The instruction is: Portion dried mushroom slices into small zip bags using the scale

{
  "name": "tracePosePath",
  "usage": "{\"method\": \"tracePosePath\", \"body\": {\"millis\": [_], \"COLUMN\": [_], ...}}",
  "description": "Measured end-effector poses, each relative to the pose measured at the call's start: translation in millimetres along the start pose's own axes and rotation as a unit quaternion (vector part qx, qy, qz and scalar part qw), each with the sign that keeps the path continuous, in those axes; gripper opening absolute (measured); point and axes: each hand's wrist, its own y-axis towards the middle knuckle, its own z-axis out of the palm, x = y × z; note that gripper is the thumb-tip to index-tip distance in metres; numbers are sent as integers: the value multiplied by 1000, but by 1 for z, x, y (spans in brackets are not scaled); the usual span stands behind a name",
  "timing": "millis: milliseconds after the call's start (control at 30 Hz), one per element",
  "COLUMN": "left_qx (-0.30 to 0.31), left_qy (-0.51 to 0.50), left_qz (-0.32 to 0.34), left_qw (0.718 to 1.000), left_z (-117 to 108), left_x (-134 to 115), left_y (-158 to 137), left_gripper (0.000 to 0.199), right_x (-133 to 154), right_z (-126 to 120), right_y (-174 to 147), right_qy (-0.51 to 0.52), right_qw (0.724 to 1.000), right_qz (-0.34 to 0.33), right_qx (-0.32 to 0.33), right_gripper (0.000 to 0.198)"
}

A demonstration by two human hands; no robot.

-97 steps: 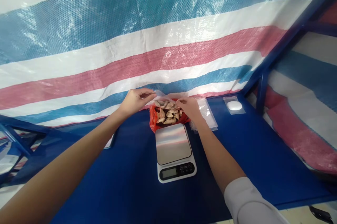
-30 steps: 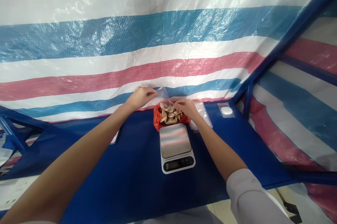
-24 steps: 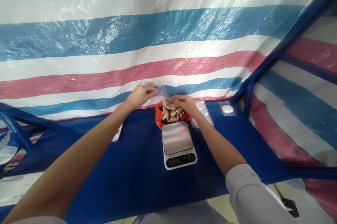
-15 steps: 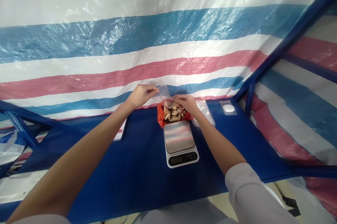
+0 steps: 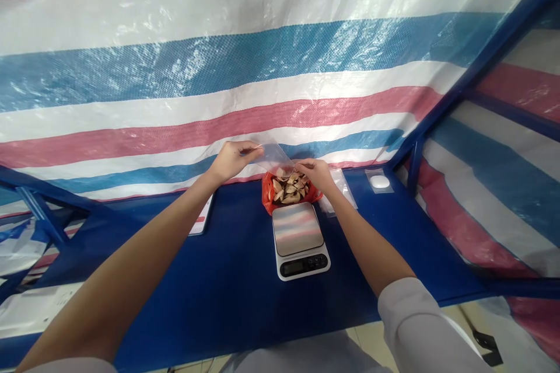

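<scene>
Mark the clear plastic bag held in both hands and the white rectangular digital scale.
Held clear plastic bag (image 5: 276,157): head view, middle of its film.
White rectangular digital scale (image 5: 298,229): head view, centre of its shiny plate.

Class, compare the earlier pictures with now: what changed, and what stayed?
The view has shifted, bringing more of the white panel into sight at lower left. More of the clear plastic now shows above the brown slices. Neither the left hand nor the right hand has let go of it. The red bag, scale and packaged white oval stay put.
</scene>
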Motion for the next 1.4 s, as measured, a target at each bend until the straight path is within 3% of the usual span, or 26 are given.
{"method": "tracePosePath", "body": {"millis": [233, 600, 1233, 1400], "left_qx": [41, 41, 68, 34], "left_qy": [-62, -121, -59, -88], "left_qz": [-35, -53, -42, -46], "left_qw": [997, 990, 995, 994], "left_z": [0, -1, -4, 0], "left_x": [0, -9, 7, -3], "left_y": [-6, -21, -36, -37], "left_gripper": [56, 60, 56, 56], "right_x": [3, 14, 20, 23], "right_z": [0, -5, 0, 1], "right_y": [-5, -16, -30, -32], "right_qy": [9, 34, 8, 54], "right_qw": [999, 999, 995, 998], "right_qz": [-3, -3, 80, 39], "right_qx": [43, 17, 51, 13], "right_gripper": [20, 20, 18, 20]}}
